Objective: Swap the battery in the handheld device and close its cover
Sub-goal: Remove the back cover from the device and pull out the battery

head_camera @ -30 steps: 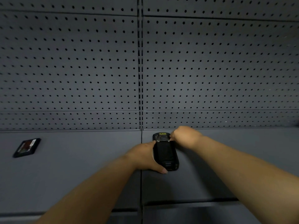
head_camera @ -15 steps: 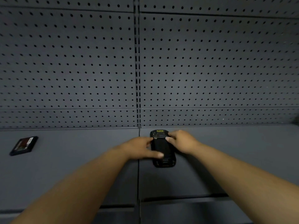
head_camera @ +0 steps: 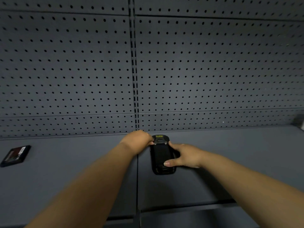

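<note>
A black handheld device (head_camera: pixel 160 153) lies back side up on the grey shelf (head_camera: pixel 230 153), its yellow-labelled end toward the pegboard. My left hand (head_camera: pixel 138 140) is curled at the device's upper left corner, fingertips on its top end. My right hand (head_camera: pixel 184 156) grips the device's right side, thumb pressing the lower part of the back cover. A flat black battery (head_camera: pixel 15 155) with a red and white label lies apart at the far left of the shelf.
A dark perforated pegboard wall (head_camera: pixel 197 71) rises right behind the shelf. A vertical seam (head_camera: pixel 137 178) splits the shelf just left of the device. A dim object (head_camera: pixel 300 120) shows at the right edge.
My left hand moved from the device's left side up to its top left corner. My right hand slid from the top right down along the right side, thumb now on the cover.
</note>
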{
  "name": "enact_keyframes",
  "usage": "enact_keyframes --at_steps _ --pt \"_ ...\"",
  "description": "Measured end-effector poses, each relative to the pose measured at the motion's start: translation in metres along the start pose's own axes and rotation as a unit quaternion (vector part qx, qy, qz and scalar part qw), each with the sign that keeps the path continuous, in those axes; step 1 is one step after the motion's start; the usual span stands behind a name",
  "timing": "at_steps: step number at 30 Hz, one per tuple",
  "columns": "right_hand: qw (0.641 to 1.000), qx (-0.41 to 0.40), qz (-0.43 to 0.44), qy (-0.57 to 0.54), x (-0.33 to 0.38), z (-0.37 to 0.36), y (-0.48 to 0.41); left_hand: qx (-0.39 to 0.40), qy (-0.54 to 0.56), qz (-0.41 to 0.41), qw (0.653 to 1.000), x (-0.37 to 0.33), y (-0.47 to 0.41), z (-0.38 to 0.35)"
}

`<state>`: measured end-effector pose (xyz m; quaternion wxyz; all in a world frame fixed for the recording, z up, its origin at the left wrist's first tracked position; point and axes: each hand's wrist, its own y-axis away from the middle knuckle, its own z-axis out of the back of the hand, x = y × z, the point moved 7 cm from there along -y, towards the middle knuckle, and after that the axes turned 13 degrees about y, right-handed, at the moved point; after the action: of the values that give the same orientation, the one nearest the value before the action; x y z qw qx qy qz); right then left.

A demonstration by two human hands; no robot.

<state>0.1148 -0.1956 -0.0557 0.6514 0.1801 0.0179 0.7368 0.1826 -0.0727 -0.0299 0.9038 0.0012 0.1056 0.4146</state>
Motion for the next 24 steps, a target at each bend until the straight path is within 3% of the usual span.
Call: enact_keyframes --at_steps 6,11,17,20,24 --pt "1.0 0.014 -0.007 0.016 -0.004 -0.003 -0.003 -0.025 -0.117 -0.054 0.991 -0.008 0.004 0.002" --pt "0.999 0.018 -0.006 0.029 -0.004 -0.003 -0.005 -0.037 -0.119 -0.07 0.99 -0.011 0.003 0.001" --pt "0.999 0.018 -0.009 0.033 -0.005 -0.003 -0.004 -0.044 -0.069 -0.025 0.996 -0.006 -0.001 -0.006" --pt "0.999 0.011 0.0 0.031 -0.002 0.001 -0.004 -0.056 0.005 0.015 0.998 -0.002 -0.004 -0.01" --pt "0.997 0.017 0.007 0.072 0.003 0.009 -0.008 -0.07 0.106 0.002 0.992 0.006 0.008 -0.012"
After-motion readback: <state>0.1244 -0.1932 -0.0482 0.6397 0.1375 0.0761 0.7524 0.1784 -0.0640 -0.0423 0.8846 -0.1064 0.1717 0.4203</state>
